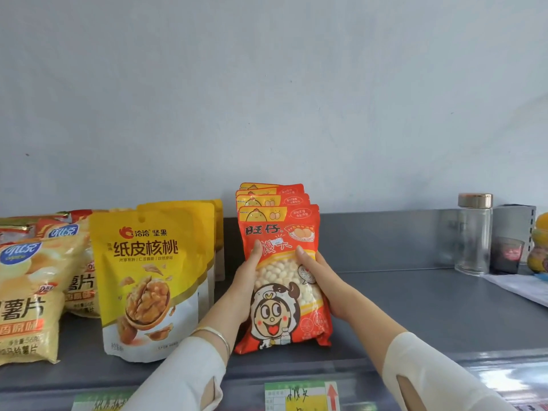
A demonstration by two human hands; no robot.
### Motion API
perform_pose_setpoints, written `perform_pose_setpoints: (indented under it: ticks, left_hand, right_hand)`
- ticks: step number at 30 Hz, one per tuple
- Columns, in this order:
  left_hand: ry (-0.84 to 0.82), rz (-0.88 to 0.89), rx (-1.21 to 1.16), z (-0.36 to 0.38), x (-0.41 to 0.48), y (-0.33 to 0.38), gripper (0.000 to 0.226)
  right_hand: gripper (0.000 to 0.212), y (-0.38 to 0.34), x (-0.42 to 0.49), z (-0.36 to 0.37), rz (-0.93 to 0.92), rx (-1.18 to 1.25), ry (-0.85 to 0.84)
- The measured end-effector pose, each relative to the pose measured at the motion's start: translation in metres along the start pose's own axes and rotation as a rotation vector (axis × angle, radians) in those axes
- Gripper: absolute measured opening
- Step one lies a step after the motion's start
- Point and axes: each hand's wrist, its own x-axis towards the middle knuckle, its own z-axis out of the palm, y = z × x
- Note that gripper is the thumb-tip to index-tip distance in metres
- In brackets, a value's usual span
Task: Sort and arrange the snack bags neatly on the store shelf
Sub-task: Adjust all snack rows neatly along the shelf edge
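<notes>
On shelf (415, 310): front red bag (284, 310), upright.
Our left hand (246, 281): clamped round its left edge.
Our right hand (321, 284): clamped round right edge.

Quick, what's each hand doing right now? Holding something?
The left hand grips the front red snack bag by its left edge.
The right hand grips the same bag by its right edge.

A pale bluish wall (267, 84) (evenly lit) rises behind the grey metal shelf (415, 307).
</notes>
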Motion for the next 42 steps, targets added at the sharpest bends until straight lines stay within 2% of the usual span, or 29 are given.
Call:
perform_pose_setpoints:
  ticks: [3, 7, 11, 15, 17, 20, 24, 29, 33, 37, 40, 42]
  left_hand:
    - [0.02, 0.054, 0.025, -0.011, 0.011, 0.0, 0.067]
    - [0.114, 0.147, 0.083, -0.019, 0.016, 0.001, 0.06]
    - [0.206, 0.269, 0.133, -0.014, 0.011, 0.0, 0.052]
    - [0.319, 0.458, 0.308, -0.02, 0.0, -0.002, 0.054]
    - [0.355, 0.486, 0.392, -0.021, -0.004, -0.002, 0.057]
    - [0.347, 0.484, 0.45, -0.019, -0.011, -0.005, 0.073]
    - [0.258, 0.553, 0.567, -0.008, -0.018, -0.019, 0.064]
    - [0.286, 0.733, 0.622, 0.0, -0.023, -0.024, 0.058]
    - [0.357, 0.706, 0.684, 0.001, -0.022, -0.025, 0.063]
    - [0.365, 0.713, 0.658, 0.003, -0.028, -0.027, 0.058]
    - [0.275, 0.696, 0.586, 0.004, -0.034, -0.029, 0.065]
    - [0.198, 0.678, 0.57, 0.005, -0.038, -0.03, 0.071]
  right_hand:
    - [0.064, 0.007, 0.005, 0.008, -0.018, 0.012, -0.001]
    - [0.062, 0.011, 0.01, 0.015, -0.06, -0.048, 0.023]
    - [0.071, 0.011, 0.014, 0.012, -0.092, -0.114, 0.059]
    - [0.096, 0.011, 0.008, 0.011, -0.13, -0.222, 0.177]
    - [0.103, 0.014, 0.006, 0.009, -0.126, -0.301, 0.218]
    - [0.1, 0.011, -0.006, 0.011, -0.113, -0.493, 0.278]
    - [0.09, 0.006, -0.025, 0.016, -0.198, -0.787, 0.272]
    - [0.079, 0.014, -0.025, 0.013, -0.316, -0.637, 0.22]
    - [0.084, 0.014, -0.024, 0.013, -0.331, -0.685, 0.243]
    - [0.074, 0.016, -0.028, 0.013, -0.364, -0.728, 0.264]
    - [0.078, 0.015, -0.031, 0.013, -0.402, -0.748, 0.302]
    - [0.078, 0.013, -0.031, 0.013, -0.41, -0.844, 0.332]
